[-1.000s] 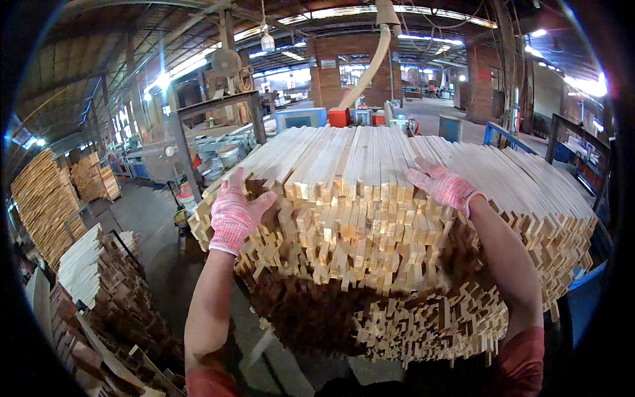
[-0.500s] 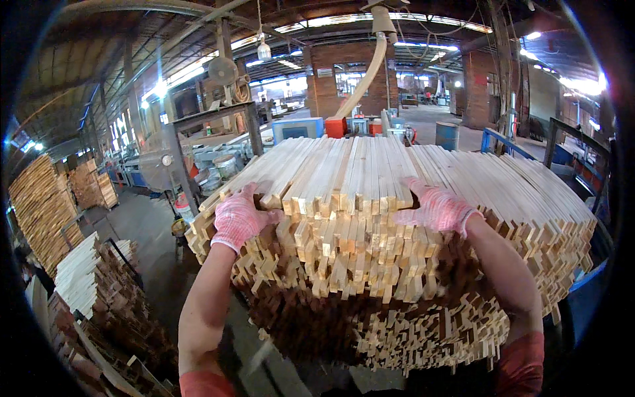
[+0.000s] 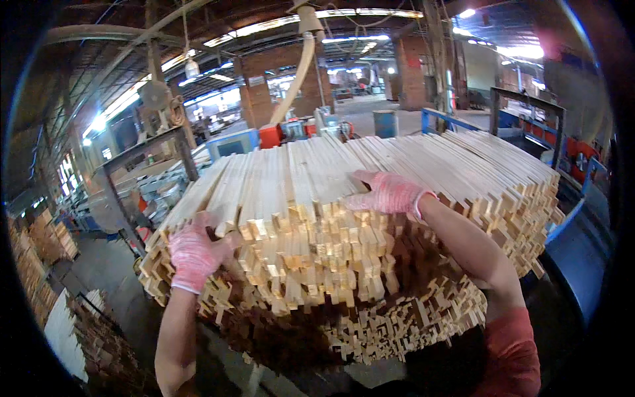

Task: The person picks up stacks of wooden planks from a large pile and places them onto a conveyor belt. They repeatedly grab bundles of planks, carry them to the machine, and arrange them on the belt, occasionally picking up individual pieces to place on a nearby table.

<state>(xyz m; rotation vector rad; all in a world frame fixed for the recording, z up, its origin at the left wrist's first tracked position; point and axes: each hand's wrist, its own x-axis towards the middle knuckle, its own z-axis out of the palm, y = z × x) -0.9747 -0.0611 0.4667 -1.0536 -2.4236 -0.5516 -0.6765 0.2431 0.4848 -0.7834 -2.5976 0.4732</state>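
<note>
A broad, layered stack of pale, straight wooden strips (image 3: 314, 231) stood directly before the person, cut ends facing the viewer. The pink-and-white knit-gloved left hand (image 3: 198, 251) lay near the left of its front edge, thumb spread from the fingers; the pink-and-white knit-gloved right hand (image 3: 387, 192) lay right of centre, across the upper edge. Whether either grasped any strips could not be told.

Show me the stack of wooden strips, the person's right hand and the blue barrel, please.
Stack of wooden strips (image 3: 317, 233): head view, on the strips' front ends.
Right hand (image 3: 391, 192): head view, on the back of its gloved surface.
Blue barrel (image 3: 385, 124): head view, on its side wall.
</note>
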